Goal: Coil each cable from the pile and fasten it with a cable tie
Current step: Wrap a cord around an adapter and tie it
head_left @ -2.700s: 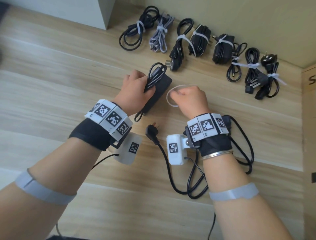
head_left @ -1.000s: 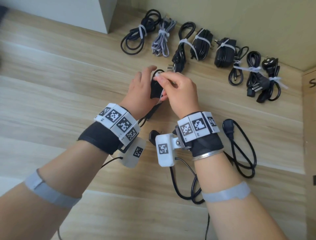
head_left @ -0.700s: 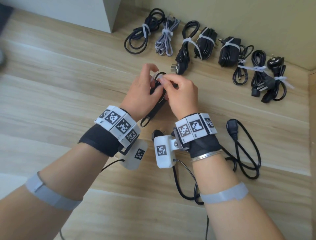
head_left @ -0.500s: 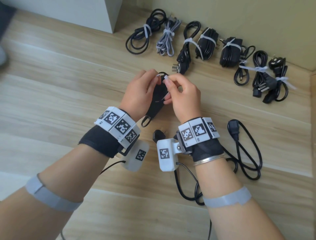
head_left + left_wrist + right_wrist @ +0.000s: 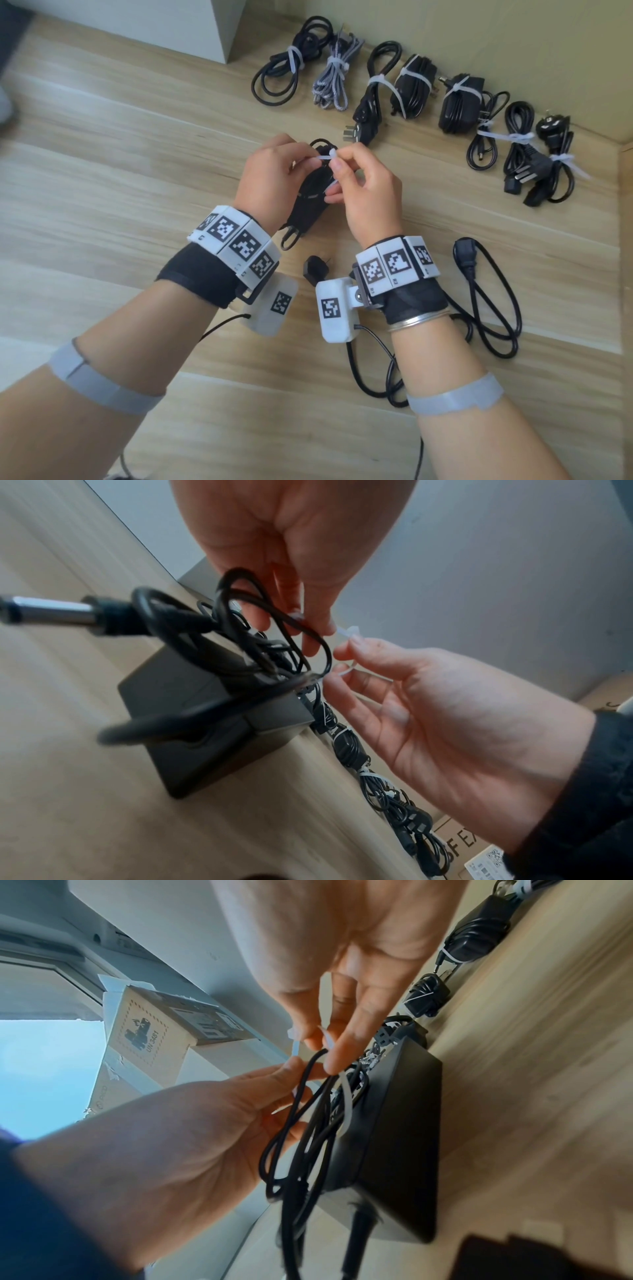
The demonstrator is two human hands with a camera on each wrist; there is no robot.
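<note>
Nearest, a loose black cable [image 5: 486, 308] sprawls on the wooden floor [image 5: 137, 171] by the right wrist. Beyond it, left hand [image 5: 270, 178] and right hand [image 5: 363, 192] each pinch an end of a white cable tie [image 5: 327, 157] looped round a black adapter [image 5: 308, 198] with its coiled cord. Farthest, tied bundles [image 5: 411, 89] line the wall.

left hand [image 5: 270, 178]: fingers pinched | right hand [image 5: 368, 192]: fingers pinched | hands near, fingertips facing

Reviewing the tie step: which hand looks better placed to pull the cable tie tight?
Probably the right hand: its fingertips pinch the cable tie where its ends meet, above the power adapter. The left hand pinches the other side.
</note>
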